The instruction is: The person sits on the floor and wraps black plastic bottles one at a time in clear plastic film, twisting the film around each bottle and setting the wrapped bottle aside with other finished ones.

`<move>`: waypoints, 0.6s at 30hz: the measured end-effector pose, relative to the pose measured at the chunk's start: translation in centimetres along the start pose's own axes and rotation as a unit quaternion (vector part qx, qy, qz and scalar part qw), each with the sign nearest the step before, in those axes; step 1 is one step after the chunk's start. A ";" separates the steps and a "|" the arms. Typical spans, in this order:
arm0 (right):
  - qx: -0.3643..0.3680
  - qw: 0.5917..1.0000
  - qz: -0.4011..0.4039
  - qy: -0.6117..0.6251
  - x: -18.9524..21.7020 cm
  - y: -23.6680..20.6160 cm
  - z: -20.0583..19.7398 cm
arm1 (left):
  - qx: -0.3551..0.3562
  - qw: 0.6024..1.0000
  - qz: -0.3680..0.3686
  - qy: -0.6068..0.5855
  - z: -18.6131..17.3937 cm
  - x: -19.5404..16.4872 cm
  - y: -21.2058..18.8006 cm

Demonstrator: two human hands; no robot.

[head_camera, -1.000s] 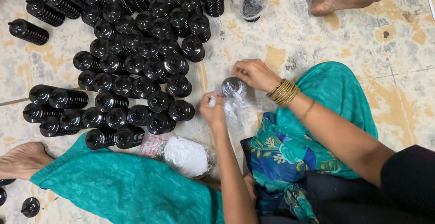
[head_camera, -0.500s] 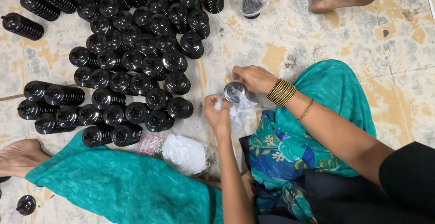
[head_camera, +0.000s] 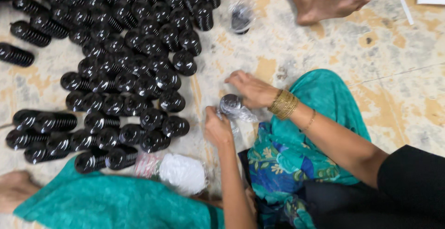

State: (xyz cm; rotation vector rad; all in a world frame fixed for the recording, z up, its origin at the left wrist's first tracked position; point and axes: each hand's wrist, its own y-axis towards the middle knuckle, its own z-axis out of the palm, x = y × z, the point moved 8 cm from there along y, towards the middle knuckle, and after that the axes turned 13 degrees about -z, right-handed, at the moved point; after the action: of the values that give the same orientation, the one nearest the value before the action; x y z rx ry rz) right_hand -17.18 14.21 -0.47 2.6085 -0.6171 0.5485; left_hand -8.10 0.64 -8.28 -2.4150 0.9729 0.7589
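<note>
Two hands meet over the patterned floor (head_camera: 398, 85), just in front of the person's teal-clad knee: the right hand (head_camera: 250, 89) and the left hand (head_camera: 218, 129) both have their fingers clamped on a black ribbed spool (head_camera: 230, 104) partly wrapped in a clear plastic bag (head_camera: 243, 114). Many wrapped black spools (head_camera: 125, 76) lie grouped to the left, and a white bundle (head_camera: 183, 173) sits near the left wrist

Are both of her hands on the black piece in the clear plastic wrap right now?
Yes, the left hand and right hand both grip the wrapped black piece between them.
</note>
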 end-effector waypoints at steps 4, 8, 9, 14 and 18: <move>0.129 0.990 -0.009 0.056 1.6 -0.8 1.3 | 0.013 1.000 0.015 0.015 0.9 -0.5 0.8; 0.061 0.997 0.022 -0.046 -3.5 2.8 -0.1 | 0.036 0.997 0.024 -0.064 0.9 0.6 0.9; 0.062 0.992 0.075 -0.077 -6.5 3.8 -1.1 | 0.056 0.991 0.024 -0.122 0.7 1.1 0.5; -0.137 0.934 0.114 -0.311 -11.0 8.2 -7.9 | 0.207 0.884 -0.090 -0.410 -1.0 5.7 -3.2; -0.095 0.968 -0.057 -0.225 -5.6 12.4 -4.0 | 0.244 0.789 -0.186 -0.533 -2.4 8.2 -5.1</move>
State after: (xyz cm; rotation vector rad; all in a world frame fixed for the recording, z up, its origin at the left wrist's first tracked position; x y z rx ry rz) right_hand -29.02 7.75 3.91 2.5706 -0.6135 -0.1435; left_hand 1.33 -1.39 -10.72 -1.2744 0.1567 1.2753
